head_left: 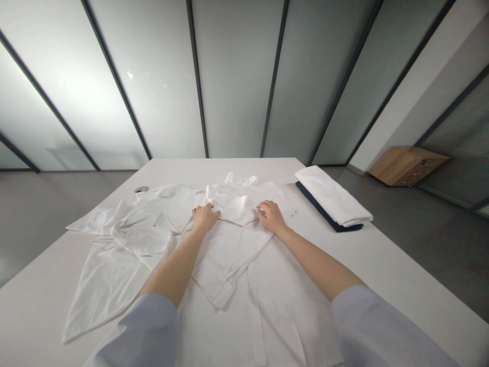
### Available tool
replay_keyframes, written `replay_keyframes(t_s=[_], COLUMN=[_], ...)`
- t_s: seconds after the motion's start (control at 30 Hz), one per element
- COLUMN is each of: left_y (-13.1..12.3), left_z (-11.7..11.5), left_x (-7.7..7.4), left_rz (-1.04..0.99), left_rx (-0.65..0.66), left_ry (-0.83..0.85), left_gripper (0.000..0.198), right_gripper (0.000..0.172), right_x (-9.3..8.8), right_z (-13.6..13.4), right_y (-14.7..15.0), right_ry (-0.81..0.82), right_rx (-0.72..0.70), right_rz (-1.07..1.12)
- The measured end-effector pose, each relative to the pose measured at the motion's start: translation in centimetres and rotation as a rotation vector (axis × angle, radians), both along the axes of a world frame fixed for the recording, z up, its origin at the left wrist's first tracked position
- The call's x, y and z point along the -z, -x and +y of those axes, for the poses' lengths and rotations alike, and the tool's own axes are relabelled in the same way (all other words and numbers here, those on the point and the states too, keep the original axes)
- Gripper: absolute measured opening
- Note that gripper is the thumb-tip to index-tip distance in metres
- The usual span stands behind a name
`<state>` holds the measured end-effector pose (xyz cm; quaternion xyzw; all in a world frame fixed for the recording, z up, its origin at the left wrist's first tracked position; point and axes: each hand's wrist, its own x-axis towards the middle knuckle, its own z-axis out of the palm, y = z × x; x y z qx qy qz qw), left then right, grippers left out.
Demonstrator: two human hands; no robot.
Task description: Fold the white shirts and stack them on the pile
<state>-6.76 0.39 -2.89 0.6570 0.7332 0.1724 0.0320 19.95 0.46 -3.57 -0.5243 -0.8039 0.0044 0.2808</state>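
Observation:
A white shirt [305, 311] lies spread on the table, its collar [234, 206] toward the far side and its button strip running toward me. My left hand [205, 217] is closed at the collar's left end, fingers bent onto the cloth. At the other end of the collar, my right hand [270, 216] has its fingers curled in a pinch on the fabric. The fingertips are partly hidden, so how much cloth each hand grips is unclear. Rumpled white cloth [107, 275], with a sleeve-like part, spreads out to the left of my left forearm.
On the right side of the white table [385, 270] lies a folded white cloth [332, 196] on top of a folded navy cloth [349, 227]. A small grey round object [141, 189] sits at the far left. A wooden cabinet [405, 165] stands on the floor beyond, near frosted glass panels.

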Motion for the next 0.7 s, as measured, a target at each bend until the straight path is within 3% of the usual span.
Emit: replay_keyframes(t_s=[0.17, 0.27, 0.33, 0.4, 0.47, 0.53, 0.6, 0.7], left_y=[-1.3, -3.2, -4.5, -5.4, -5.6, -5.1, -4.0, -2.0], left_z=[-0.3, -1.0, -1.6, -2.0, -2.0, -1.7, -1.4, -1.1], left_x=[-0.6, -1.0, -1.2, -1.2, -1.0, -0.8, -0.5, -0.1], left_rz=[-0.164, -0.402, -0.539, -0.653, -0.709, -0.64, -0.434, -0.092], left_rx=[0.136, 0.392, 0.624, 0.774, 0.747, 0.594, 0.461, 0.372], left_ry=[-0.201, -0.227, -0.153, -0.034, 0.012, -0.056, -0.135, -0.12], left_gripper=[0.012, 0.007, 0.005, 0.006, 0.011, 0.019, 0.03, 0.056], right_gripper=[0.023, 0.035, 0.041, 0.038, 0.031, 0.031, 0.035, 0.039], right_x=[-1.4, -2.0, -2.2, -2.2, -2.3, -2.5, -3.1, -4.2], right_z=[-0.8, -0.6, -0.3, 0.1, 0.4, 0.6, 0.6, 0.2], right_y=[3.4, 5.4, 6.3, 6.6, 6.3, 5.5, 3.9, 0.1], right_ry=[0.19, 0.438, 0.594, 0.679, 0.691, 0.672, 0.632, 0.531], right_rx=[-0.125, -0.152, -0.123, -0.064, 0.005, 0.058, 0.079, 0.126], right_rz=[0.254, 0.521, 0.685, 0.816, 0.924, 1.023, 1.118, 1.283])
